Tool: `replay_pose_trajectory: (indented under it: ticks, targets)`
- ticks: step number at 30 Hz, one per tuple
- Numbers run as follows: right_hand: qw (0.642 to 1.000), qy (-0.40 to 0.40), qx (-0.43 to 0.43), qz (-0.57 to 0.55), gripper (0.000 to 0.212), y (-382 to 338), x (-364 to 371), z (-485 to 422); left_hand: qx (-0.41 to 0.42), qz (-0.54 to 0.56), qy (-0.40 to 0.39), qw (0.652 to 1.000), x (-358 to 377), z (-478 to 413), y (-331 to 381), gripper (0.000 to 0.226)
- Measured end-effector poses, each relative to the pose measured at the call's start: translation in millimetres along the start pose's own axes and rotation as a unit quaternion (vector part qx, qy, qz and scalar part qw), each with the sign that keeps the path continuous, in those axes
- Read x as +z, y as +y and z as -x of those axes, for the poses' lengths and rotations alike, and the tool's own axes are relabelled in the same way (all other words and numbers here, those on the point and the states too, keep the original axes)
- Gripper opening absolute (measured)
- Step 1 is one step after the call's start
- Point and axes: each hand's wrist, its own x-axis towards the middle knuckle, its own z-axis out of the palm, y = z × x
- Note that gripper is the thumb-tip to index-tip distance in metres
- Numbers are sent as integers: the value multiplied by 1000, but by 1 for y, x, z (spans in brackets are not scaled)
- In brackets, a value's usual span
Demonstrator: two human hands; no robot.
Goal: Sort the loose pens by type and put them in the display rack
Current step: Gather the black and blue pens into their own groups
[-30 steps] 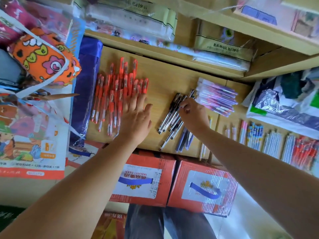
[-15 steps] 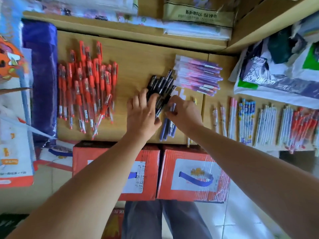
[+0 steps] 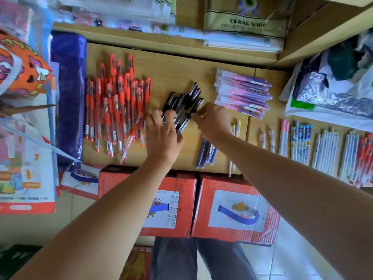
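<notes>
Both hands, left hand point(image 3: 161, 136) and right hand point(image 3: 214, 122), pinch the black pens point(image 3: 182, 107) bundle from either side; light, slick, probably roll-prone, so squeeze mid-barrel.

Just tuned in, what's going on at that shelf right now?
A person is gathering the black pens into a bundle on the wooden shelf: the left hand grips its near end, the right hand pinches its right side. The red pens lie grouped to the left, the purple pens to the right.
</notes>
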Motion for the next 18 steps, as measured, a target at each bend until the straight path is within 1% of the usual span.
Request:
replay_pose_trajectory:
  ticks: [2,4,8,13,16,18]
  targets:
    - [1000,2,3,0,27,-11,7,-8,18,19,7,1000,1,1,-7,53]
    - [1000,-4,5,-5,24,-21,7,-12,31,30,4,999,0,2,-16,59]
    - [998,-11,28,-60,16,-23,5,-11,39,53,-24,998,-4,7,-26,70]
    - [996,-23,26,-84,11,-27,7,-3,40,86,-42,995,-9,3,-31,66]
    - [995,-38,28,-84,9,-27,4,-4,38,85,-32,995,-9,0,-31,63]
    - [997,-33,3,-76,13,-24,-1,-3,30,83,-17,996,-9,-1,-27,61]
